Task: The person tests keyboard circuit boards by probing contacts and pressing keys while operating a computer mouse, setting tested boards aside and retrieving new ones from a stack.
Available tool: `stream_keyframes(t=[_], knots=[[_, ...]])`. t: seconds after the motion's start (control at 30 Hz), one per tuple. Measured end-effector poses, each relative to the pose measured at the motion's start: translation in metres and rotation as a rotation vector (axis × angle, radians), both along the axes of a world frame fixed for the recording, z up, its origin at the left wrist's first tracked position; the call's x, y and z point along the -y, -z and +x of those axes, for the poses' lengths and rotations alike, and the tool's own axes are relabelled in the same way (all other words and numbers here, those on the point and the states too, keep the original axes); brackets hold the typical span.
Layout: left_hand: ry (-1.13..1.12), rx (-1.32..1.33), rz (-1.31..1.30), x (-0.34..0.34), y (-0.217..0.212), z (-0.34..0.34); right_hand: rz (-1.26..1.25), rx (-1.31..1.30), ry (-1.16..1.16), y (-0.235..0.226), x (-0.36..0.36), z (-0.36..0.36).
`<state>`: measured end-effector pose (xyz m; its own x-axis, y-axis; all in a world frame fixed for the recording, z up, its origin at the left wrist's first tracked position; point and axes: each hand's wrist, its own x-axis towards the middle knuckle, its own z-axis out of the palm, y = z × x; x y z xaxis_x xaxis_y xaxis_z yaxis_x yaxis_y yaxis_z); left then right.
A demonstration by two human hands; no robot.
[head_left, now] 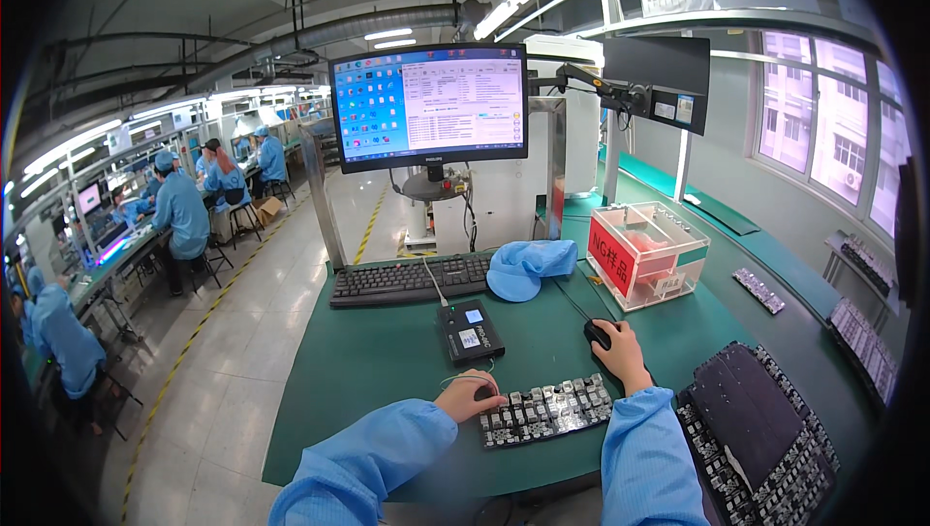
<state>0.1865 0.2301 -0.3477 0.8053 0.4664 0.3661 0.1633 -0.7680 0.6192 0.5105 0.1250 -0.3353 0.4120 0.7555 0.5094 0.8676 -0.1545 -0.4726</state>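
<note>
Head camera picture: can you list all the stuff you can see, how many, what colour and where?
monitor: one, black frame, lit screen, behind the keyboard
second screen: one, black, on an arm, seen from the back, upper right
keyboard: one, black, far side of the green mat
cap: one, light blue, right of the keyboard
clear box: one, see-through with a red label, right of the cap
small black device: one, black, middle of the green mat
mouse: one, black, under the right hand
tray of small parts: one, grey and black, near edge
stacked trays: a pile, black, lower right
workers in blue coats: several, at benches on the left
left hand: touches the tray's left end
right hand: fingers on the mouse
</note>
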Motion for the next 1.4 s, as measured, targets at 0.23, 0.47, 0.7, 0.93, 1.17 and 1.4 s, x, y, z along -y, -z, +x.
stream_keyframes(t=[0.23, 0.47, 0.7, 0.93, 1.17, 1.4], knots=[[-0.002, 0.03, 0.03, -0.003, 0.006, 0.001, -0.007, 0.005, 0.005, 0.002, -0.001, 0.0], [0.001, 0.032, 0.03, -0.005, 0.008, 0.001, 0.004, 0.027, 0.007, 0.001, -0.001, 0.0], [0.011, 0.036, 0.024, -0.006, 0.01, 0.002, 0.007, 0.017, 0.009, 0.003, -0.001, 0.002], [0.019, 0.05, 0.028, -0.007, 0.01, 0.002, 0.009, 0.007, 0.011, 0.001, -0.001, 0.0], [-0.017, 0.013, -0.002, -0.003, 0.006, -0.002, 0.008, 0.019, -0.01, 0.0, -0.003, -0.002], [0.028, 0.042, 0.006, -0.002, 0.006, 0.001, 0.007, -0.016, 0.0, -0.001, 0.002, -0.002]])
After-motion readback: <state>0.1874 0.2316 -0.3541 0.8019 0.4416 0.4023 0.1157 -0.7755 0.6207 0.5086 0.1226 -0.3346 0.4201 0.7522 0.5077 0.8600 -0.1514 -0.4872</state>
